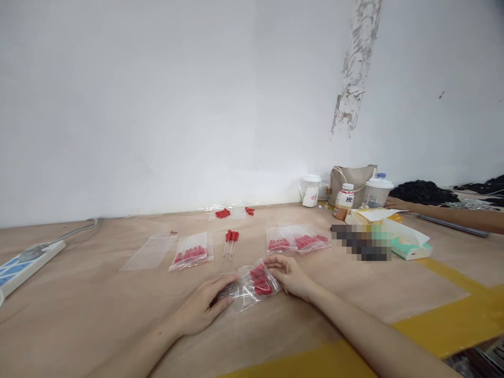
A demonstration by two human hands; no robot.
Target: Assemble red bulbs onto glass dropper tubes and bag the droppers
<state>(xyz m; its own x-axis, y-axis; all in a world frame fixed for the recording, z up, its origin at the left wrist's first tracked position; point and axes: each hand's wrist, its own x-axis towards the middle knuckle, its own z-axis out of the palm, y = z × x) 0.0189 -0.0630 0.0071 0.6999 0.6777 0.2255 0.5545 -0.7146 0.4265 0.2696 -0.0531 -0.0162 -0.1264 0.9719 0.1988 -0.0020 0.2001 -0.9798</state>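
Observation:
A clear plastic zip bag (246, 290) holds several slim pieces with red, bulb-like tops and thin pale stems; whether they are droppers or small tools I cannot make out. My left hand (207, 304) grips its left end between thumb and fingers. At the right edge, near the red tops, my right hand (289, 275) pinches the plastic. Just beyond the bag lie several loose red-topped pieces (230, 242), side by side on the brown-covered table (98, 310). To their left is a filled bag (192, 253), and further left are flat clear bags (151, 252).
More filled bags (299, 241) lie to the right. Red pieces on plastic (222, 212) sit near the wall. A power strip (29, 268) is at far left. Cups, a bottle (344, 202) and a tissue pack (409, 241) stand right; another person's arm (444, 212) reaches in.

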